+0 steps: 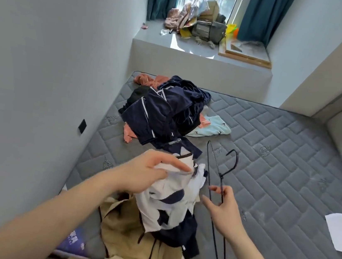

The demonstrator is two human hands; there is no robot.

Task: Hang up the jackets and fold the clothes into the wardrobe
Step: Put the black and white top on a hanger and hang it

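Left hand (pixel 149 171) pinches white-and-navy patterned garment (pixel 169 203), lifted over near-left bed (pixel 280 165). Right hand (pixel 223 210) grips thin black wire hanger (pixel 217 200) just right of garment; long axis near-far, hook far.

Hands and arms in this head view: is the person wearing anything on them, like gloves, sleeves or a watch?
No. The left hand and the right hand are bare, with no gloves. Both forearms are uncovered as far as the picture shows, with no sleeve in sight. No watch, bracelet or ring shows on the wrists or fingers.
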